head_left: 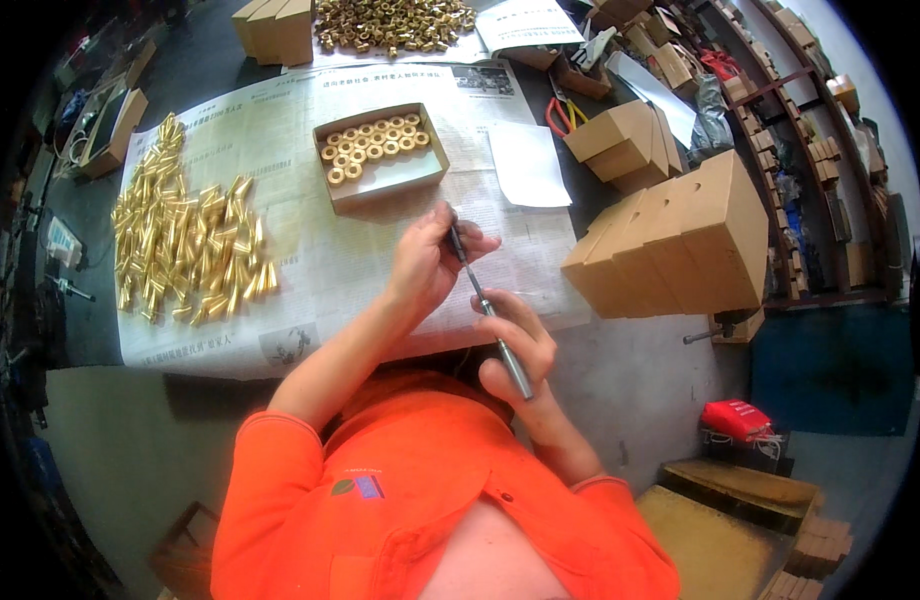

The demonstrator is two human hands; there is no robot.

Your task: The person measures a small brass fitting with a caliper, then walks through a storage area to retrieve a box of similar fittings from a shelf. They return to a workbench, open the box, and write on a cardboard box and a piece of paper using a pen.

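Note:
I hold a slim grey metal rod-shaped tool (473,275) in front of me, over the table's near edge. My left hand (428,262) has its fingers closed on the dark upper end; whether a small part is also in them I cannot make out. Lower down, my right hand (523,340) is closed around the thicker handle, which points down toward my body. Just beyond my left hand lies an open shallow cardboard box (390,180). Rows of round brass pieces with holes (375,140) stand in its far part, and the near part shows bare bottom.
Newspaper (310,240) covers the table. A heap of tapered brass pieces (190,240) lies left, and brass fittings (395,25) at the far edge. A white sheet (528,165), red-and-yellow-handled pliers (562,112) and cardboard boxes (670,240) are right, with shelves (810,130) beyond.

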